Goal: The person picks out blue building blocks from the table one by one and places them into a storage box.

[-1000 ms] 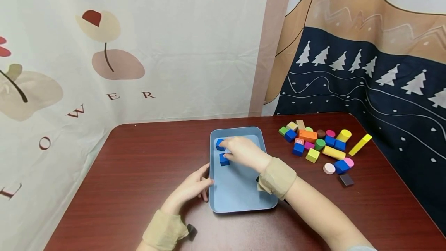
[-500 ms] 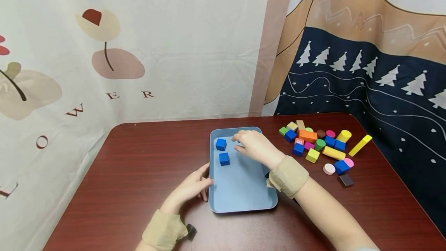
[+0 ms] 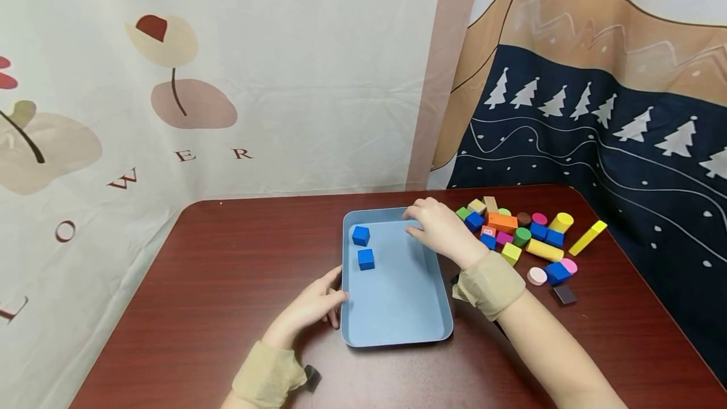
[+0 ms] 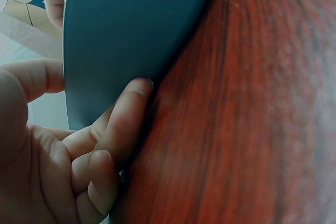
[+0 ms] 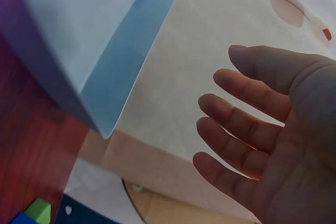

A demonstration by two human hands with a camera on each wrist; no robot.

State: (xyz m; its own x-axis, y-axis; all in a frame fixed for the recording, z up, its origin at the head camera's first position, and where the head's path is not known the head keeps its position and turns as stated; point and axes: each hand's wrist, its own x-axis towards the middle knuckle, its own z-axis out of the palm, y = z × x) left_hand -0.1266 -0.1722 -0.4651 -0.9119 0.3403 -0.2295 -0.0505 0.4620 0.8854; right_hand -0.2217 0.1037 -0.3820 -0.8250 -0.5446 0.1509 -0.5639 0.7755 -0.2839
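Observation:
A light blue tray (image 3: 397, 308) lies on the table, with two blue cubes inside near its far left corner: a farther cube (image 3: 360, 236) and a nearer cube (image 3: 366, 259). My left hand (image 3: 312, 303) holds the tray's left side. In the left wrist view its thumb (image 4: 46, 77) is at the rim and its fingers (image 4: 126, 116) lie along the outer wall. My right hand (image 3: 440, 229) hovers over the tray's far right corner. The right wrist view shows it holding nothing, fingers (image 5: 231, 142) spread and slightly bent.
Right of the tray lies a pile of coloured blocks, among them an orange block (image 3: 502, 222), a yellow cylinder (image 3: 544, 250), a green cylinder (image 3: 521, 236) and a dark square block (image 3: 565, 295). A yellow stick (image 3: 587, 237) lies near the table's right edge. Printed curtains (image 3: 318, 81) hang behind.
My right hand has let go of the blue cubes and moved right to the tray's far right corner. Both cubes stay in the tray. My left hand has not moved.

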